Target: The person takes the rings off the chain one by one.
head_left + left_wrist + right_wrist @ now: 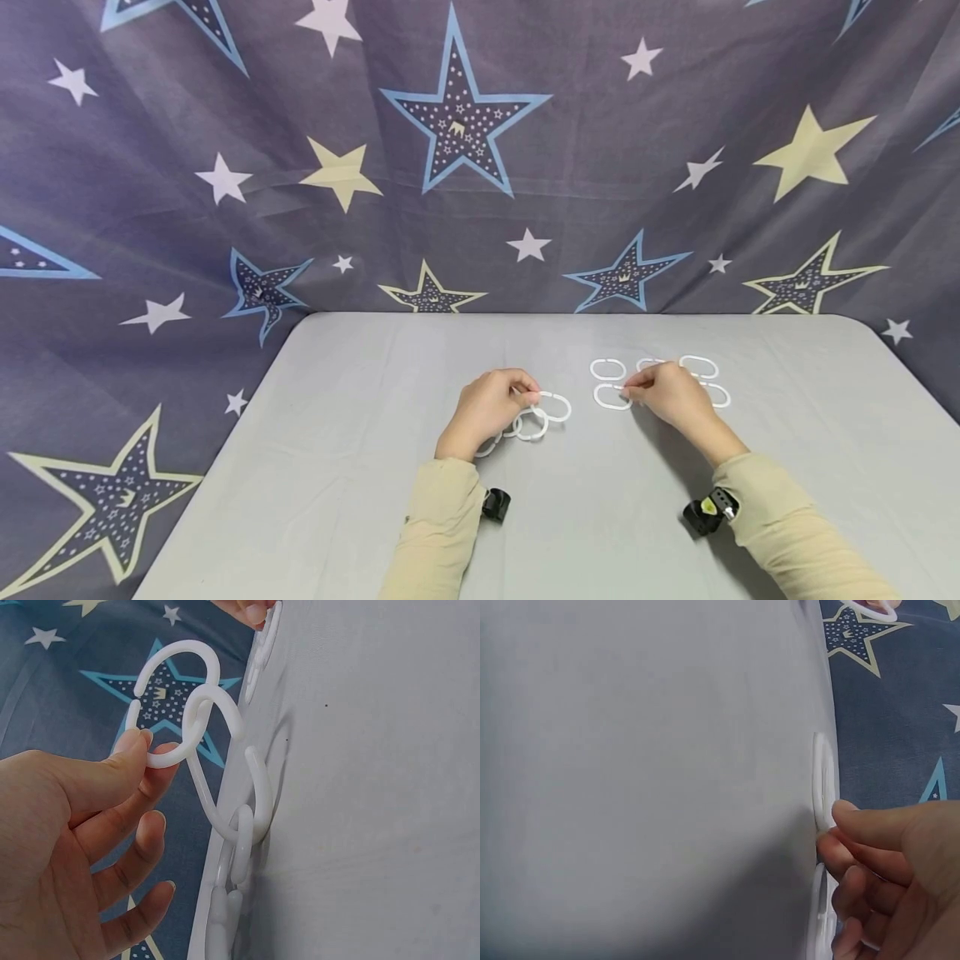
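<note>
My left hand (487, 408) pinches a white plastic link (180, 647) between thumb and forefinger; its other fingers are loosely bent. This oval link has a small gap in its side and is hooked through another link. From there a chain of white links (260, 787) hangs down toward the table, its lower end partly hidden by the hand in the head view. Farther right, my right hand (678, 400) pinches the right end of a loose white link (817, 772) at the table surface, with thumb and forefinger.
Several loose links lie around the right hand, among them an upper left link (607, 360), an upper right link (699, 357) and a lower right link (728, 397). Some are partly covered by the hand. Behind the grey table (375, 367) hangs a star-patterned cloth (555, 183).
</note>
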